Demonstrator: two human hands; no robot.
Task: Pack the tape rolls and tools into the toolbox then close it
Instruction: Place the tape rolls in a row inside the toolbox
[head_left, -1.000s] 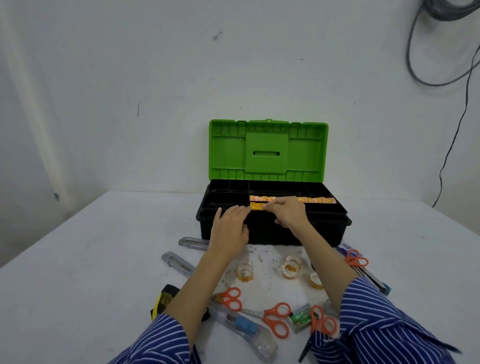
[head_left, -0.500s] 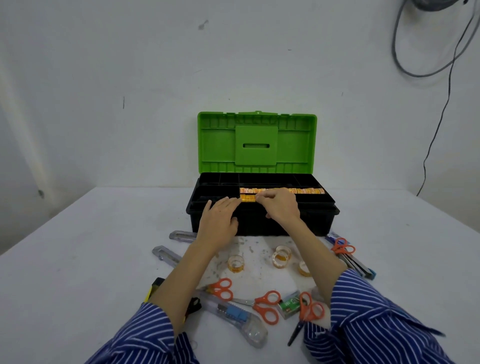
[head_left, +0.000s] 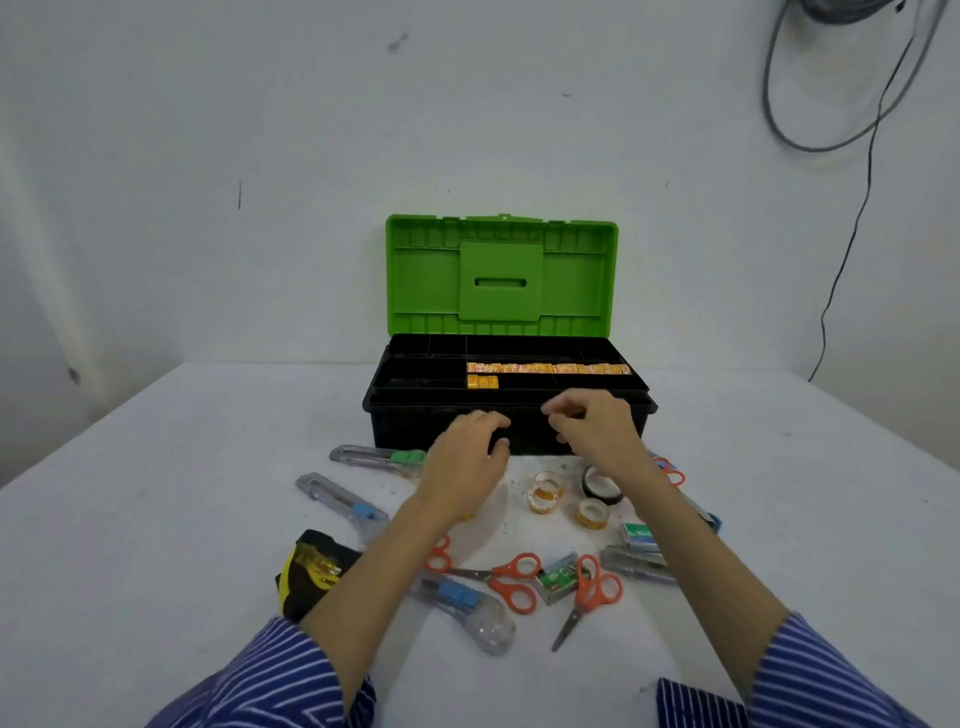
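A black toolbox (head_left: 415, 410) stands open at the table's middle, its green lid (head_left: 501, 278) upright. A row of orange tape rolls (head_left: 548, 368) and a short second row (head_left: 482, 382) lie in its top tray. My left hand (head_left: 467, 460) hovers in front of the box with relaxed, loosely curled fingers and holds nothing. My right hand (head_left: 592, 426) hangs beside it, empty, fingers loosely bent. Below the hands lie clear tape rolls (head_left: 545, 493), a black tape roll (head_left: 600, 486), several orange scissors (head_left: 511, 579) and utility knives (head_left: 343, 501).
A yellow-black tape measure (head_left: 311, 569) lies front left. Small green staple boxes (head_left: 558, 579) sit among the scissors. A white wall stands close behind the box, with grey cables (head_left: 852, 135) hanging at the upper right.
Both hands have drawn back from the tray to the front of the box, leaving the orange rolls in the tray. The camera view has shifted slightly.
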